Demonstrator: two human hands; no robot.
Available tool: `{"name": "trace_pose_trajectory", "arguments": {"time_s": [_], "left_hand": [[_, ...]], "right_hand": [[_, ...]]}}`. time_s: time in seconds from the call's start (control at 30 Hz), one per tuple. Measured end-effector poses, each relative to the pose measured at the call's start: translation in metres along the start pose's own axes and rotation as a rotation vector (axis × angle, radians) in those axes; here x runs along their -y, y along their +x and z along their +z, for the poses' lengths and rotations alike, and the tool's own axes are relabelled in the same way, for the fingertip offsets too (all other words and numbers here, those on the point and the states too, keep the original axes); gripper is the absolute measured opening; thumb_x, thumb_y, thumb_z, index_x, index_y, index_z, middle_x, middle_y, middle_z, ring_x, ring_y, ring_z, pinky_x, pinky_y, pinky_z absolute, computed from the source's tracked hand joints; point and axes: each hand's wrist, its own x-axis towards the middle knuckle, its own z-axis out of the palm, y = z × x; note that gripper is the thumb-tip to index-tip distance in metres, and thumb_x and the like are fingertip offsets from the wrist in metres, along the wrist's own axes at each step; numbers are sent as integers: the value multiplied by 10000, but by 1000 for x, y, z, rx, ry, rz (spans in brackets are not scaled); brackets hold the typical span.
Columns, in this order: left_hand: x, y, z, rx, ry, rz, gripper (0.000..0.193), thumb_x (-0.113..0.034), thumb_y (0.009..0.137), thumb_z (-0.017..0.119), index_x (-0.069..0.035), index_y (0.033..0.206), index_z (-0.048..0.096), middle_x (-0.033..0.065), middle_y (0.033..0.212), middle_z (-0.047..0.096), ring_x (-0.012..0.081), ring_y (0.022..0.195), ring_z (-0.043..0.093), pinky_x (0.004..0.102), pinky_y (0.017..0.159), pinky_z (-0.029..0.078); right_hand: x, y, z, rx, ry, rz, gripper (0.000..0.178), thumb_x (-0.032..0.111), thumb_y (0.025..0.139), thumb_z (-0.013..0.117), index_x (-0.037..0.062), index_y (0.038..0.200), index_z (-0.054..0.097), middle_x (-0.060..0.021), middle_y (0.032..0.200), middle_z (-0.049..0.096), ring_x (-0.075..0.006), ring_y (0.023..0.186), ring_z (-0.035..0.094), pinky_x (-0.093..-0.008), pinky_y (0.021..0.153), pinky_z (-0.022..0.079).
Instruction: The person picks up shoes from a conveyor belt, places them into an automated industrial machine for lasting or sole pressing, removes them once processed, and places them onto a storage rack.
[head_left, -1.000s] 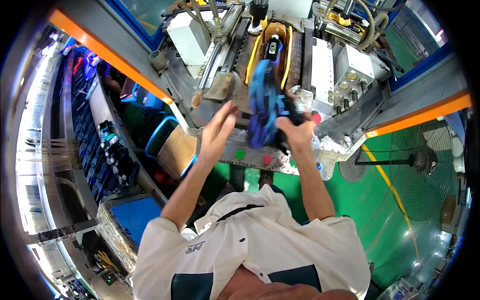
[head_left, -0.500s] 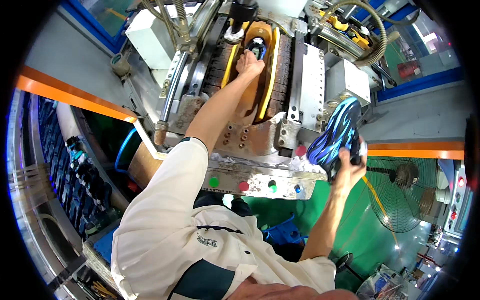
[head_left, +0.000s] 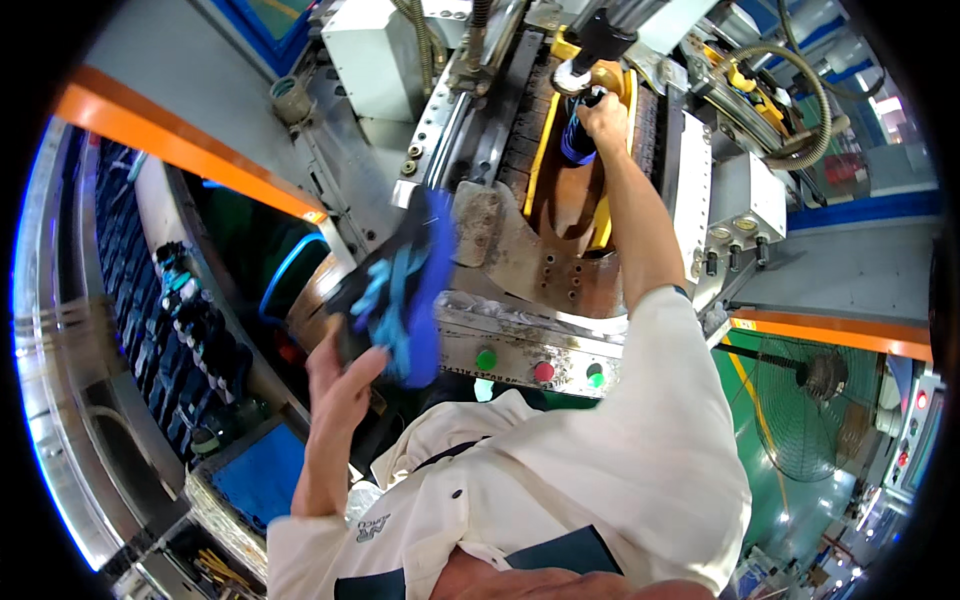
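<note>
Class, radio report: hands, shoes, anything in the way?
Left hand: grip on blurred blue-and-black shoe. Right hand: on second black-and-blue shoe inside yellow-edged brown cradle; grip partly hidden. Black cylindrical rod close by; obstruction unclear.

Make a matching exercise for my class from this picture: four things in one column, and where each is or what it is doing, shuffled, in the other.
Things
1. Left hand
2. Right hand
3. Fan
4. Red button

Places and states
A. Between two green buttons
B. Reaching in between yellow strips
C. Holding a blue-and-black shoe
D. Toward the picture's right edge

Pairs: 1-C, 2-B, 3-D, 4-A
</note>
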Motion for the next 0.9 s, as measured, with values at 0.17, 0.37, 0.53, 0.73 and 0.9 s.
{"name": "trace_pose_trajectory", "arguments": {"time_s": [0.17,0.37,0.53,0.73,0.9], "left_hand": [[33,-95,-58,-435,-238,236,463,-159,805,713,43,1183,537,88,1069,638,164,938,636,315,852,512],[92,-174,-33,-897,-472,98,386,-131,819,695,-3,1157,560,41,938,613,156,848,615,308,752,516],[143,-197,-29,-830,-678,-59,357,-176,845,680,22,1123,577,88,1010,635,192,888,635,374,780,539],[228,-303,-29,-1112,-1041,-5,292,-146,825,689,39,1025,586,122,892,623,240,799,636,385,686,548],[332,-374,-96,-1457,-1186,131,306,-192,823,678,31,1019,605,154,951,646,287,689,665,429,595,572]], "right_hand": [[9,15,24,-26,-10,46,647,403,717,734,-14,1133,466,-210,1058,655,-346,992,651,-430,862,521],[40,-186,-34,139,957,-665,445,93,862,634,-4,1274,497,-177,1098,637,-300,914,642,-342,805,516],[-11,-353,44,315,700,-1096,177,56,891,533,22,1029,639,-154,933,635,-308,841,615,-360,737,491],[-51,-374,143,194,519,-1378,219,85,900,496,20,1072,616,-174,959,600,-359,909,560,-422,778,465],[89,-434,49,190,895,-1351,219,51,915,554,-42,1112,580,-160,1018,604,-284,935,606,-362,822,508]]}}
